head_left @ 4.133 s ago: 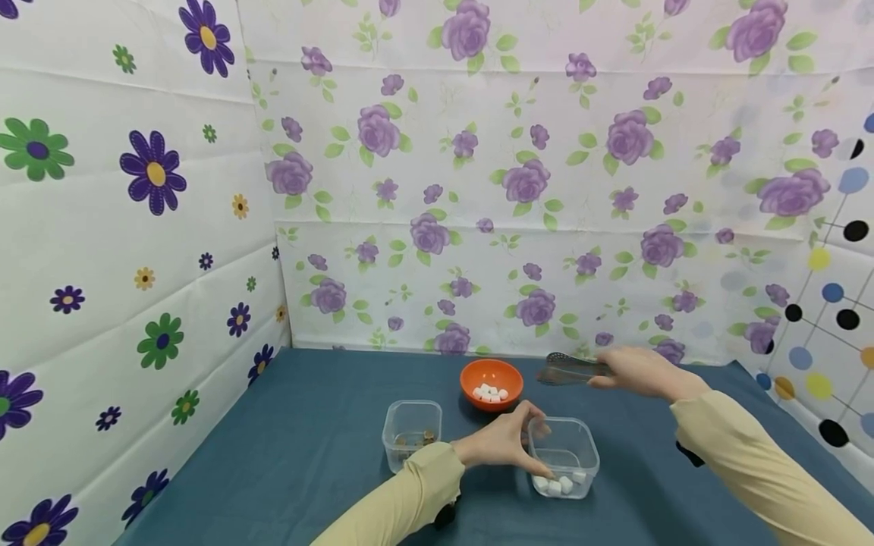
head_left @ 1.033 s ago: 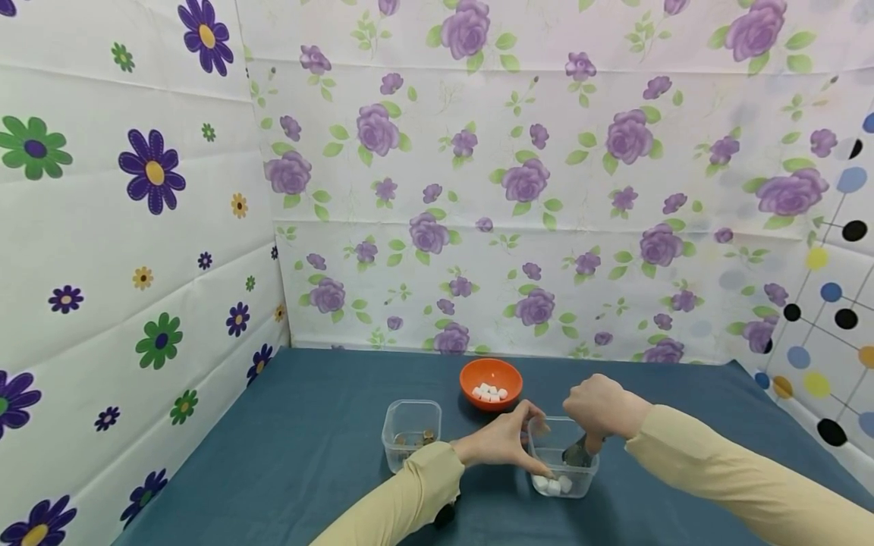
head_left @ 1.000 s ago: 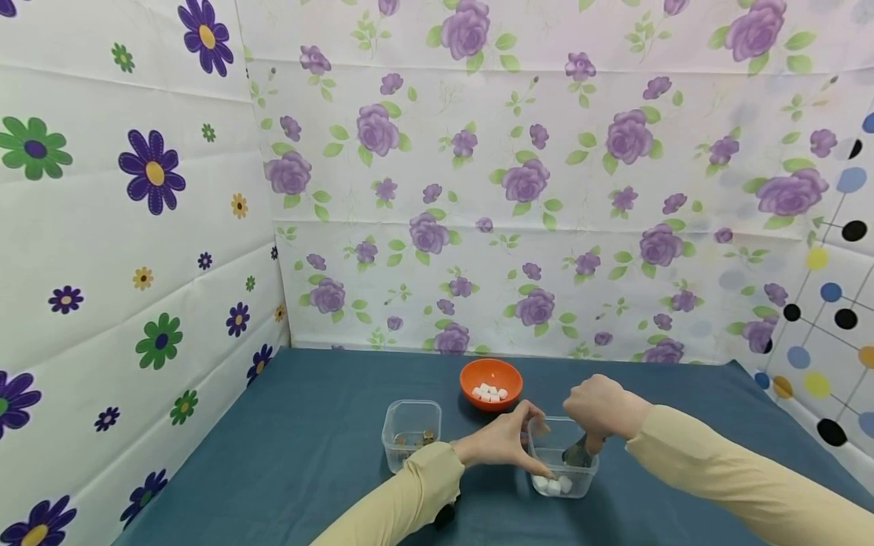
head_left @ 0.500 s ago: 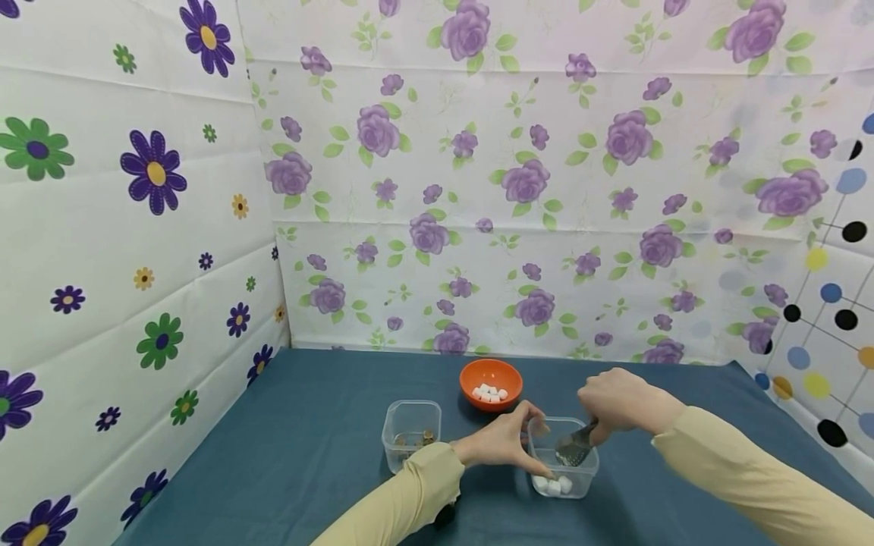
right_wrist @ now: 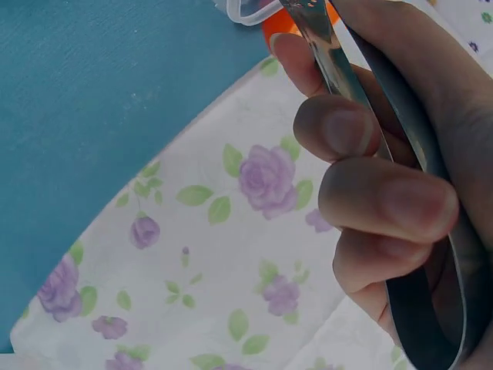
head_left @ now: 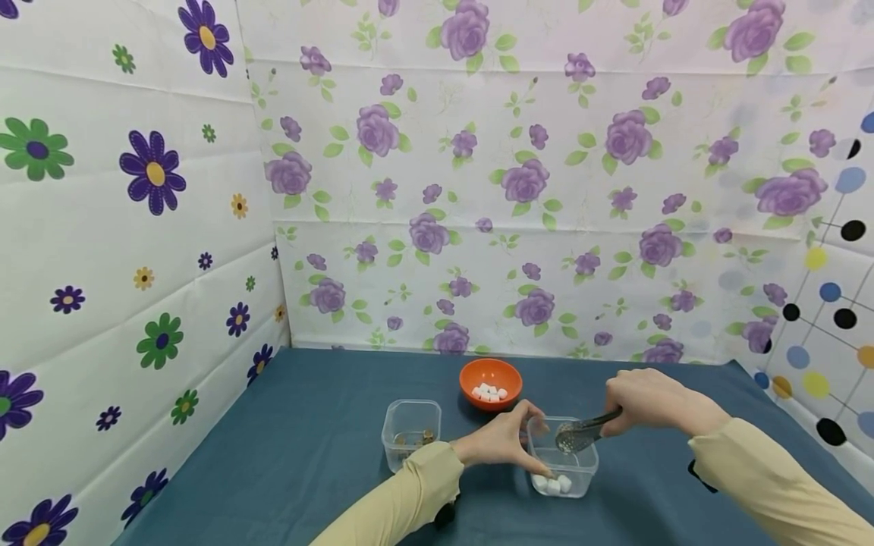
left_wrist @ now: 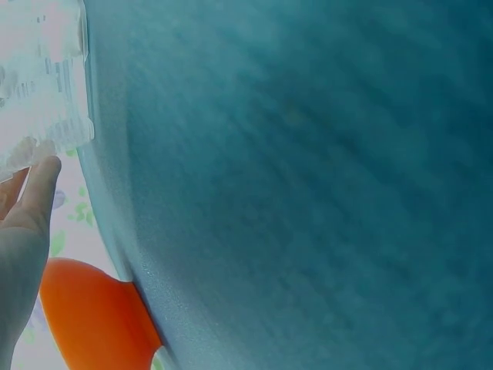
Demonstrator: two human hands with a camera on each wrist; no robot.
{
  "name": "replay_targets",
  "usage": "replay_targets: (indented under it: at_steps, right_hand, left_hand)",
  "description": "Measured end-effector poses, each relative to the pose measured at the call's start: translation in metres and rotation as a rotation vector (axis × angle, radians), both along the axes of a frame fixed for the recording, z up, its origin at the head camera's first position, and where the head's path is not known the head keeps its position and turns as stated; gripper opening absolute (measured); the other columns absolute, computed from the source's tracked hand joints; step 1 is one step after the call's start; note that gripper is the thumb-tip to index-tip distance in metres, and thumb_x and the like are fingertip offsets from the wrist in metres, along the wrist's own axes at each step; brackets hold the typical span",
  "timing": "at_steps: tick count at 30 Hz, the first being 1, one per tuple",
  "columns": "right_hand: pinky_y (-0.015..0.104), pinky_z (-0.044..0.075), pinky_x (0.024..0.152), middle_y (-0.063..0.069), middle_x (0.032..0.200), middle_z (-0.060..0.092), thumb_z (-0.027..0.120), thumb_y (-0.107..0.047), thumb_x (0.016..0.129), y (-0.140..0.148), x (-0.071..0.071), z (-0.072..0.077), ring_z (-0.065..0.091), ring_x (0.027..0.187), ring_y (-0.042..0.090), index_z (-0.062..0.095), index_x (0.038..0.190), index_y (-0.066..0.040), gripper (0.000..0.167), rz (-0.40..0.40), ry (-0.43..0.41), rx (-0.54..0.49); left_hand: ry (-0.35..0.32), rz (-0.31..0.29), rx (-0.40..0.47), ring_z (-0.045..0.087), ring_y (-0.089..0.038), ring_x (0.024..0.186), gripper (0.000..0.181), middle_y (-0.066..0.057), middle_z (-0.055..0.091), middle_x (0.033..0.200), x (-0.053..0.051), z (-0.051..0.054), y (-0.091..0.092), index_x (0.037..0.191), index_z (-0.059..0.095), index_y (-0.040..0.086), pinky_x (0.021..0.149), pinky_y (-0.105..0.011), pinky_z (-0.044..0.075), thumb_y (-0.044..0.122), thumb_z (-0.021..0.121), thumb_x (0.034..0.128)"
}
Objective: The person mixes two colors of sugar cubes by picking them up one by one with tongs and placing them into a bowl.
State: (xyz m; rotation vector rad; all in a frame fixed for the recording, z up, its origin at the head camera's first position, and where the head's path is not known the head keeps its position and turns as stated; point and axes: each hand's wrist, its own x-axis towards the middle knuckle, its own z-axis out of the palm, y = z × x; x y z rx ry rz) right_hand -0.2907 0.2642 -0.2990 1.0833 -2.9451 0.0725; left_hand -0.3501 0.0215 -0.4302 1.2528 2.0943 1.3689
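My left hand (head_left: 501, 442) grips the left side of a clear plastic container (head_left: 583, 479), thumb in front and fingers behind; several white pieces (head_left: 554, 486) lie at its near side. In the left wrist view, fingers of my left hand (left_wrist: 29, 208) touch the see-through wall (left_wrist: 48, 92). My right hand (head_left: 655, 400) holds metal tongs (head_left: 582, 434), their perforated heads over this container. Whether they hold a piece, I cannot tell. Curled fingers of my right hand (right_wrist: 385, 177) wrap the tongs (right_wrist: 420, 139) in the right wrist view.
An orange bowl (head_left: 491, 364) with several white pieces stands behind my left hand. A second clear container (head_left: 412, 405) with small brown pieces is at the left, partly behind the left sleeve. Dark cloth (head_left: 307, 455) covers the table; patterned sheets (head_left: 410, 189) hang around it.
My right hand has moved right, bringing the tongs from low inside the container to a higher, flatter position over it. The left hand has kept its place on the container.
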Motion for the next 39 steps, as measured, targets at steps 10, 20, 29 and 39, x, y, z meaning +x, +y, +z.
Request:
replay_targets:
  at_steps: [10, 20, 29, 39]
  right_hand:
    - [0.020, 0.021, 0.039, -0.019, 0.044, 0.028, 0.068, -0.039, 0.079, 0.016, 0.001, 0.006, 0.023, 0.038, 0.001, 0.057, 0.054, -0.030, 0.029, -0.013, -0.111, -0.093]
    - [0.019, 0.024, 0.038, -0.016, 0.043, 0.027, 0.063, -0.039, 0.083, 0.032, -0.010, 0.014, 0.025, 0.034, 0.001, 0.057, 0.055, -0.028, 0.031, -0.046, -0.112, -0.143]
    - [0.019, 0.027, 0.037, -0.015, 0.042, 0.028, 0.062, -0.039, 0.084, 0.034, -0.026, 0.010, 0.027, 0.032, 0.000, 0.045, 0.050, -0.020, 0.043, -0.065, -0.114, -0.179]
    - [0.021, 0.022, 0.040, -0.013, 0.043, 0.026, 0.064, -0.035, 0.083, 0.016, -0.044, 0.002, 0.022, 0.036, 0.003, 0.048, 0.050, -0.023, 0.039, -0.081, -0.046, -0.185]
  left_hand:
    - [-0.007, 0.008, -0.005, 0.047, -0.017, 0.105, 0.058, -0.003, 0.050, 0.119, -0.001, 0.000, 0.000, 0.123, 0.036, 0.007, 0.083, -0.022, 0.042, 0.013, 0.072, 0.0786]
    - [-0.031, 0.020, -0.009, 0.047, -0.017, 0.106, 0.058, -0.001, 0.050, 0.119, -0.001, 0.001, -0.001, 0.124, 0.036, 0.009, 0.083, -0.023, 0.042, 0.013, 0.072, 0.0787]
    - [-0.041, 0.015, -0.005, 0.047, -0.016, 0.106, 0.058, 0.003, 0.047, 0.120, 0.000, 0.002, 0.000, 0.124, 0.036, 0.009, 0.083, -0.022, 0.042, 0.011, 0.072, 0.0785]
    - [-0.038, 0.014, -0.002, 0.047, -0.017, 0.106, 0.059, -0.004, 0.051, 0.120, 0.000, 0.002, 0.001, 0.124, 0.035, 0.005, 0.083, -0.022, 0.042, 0.009, 0.072, 0.0783]
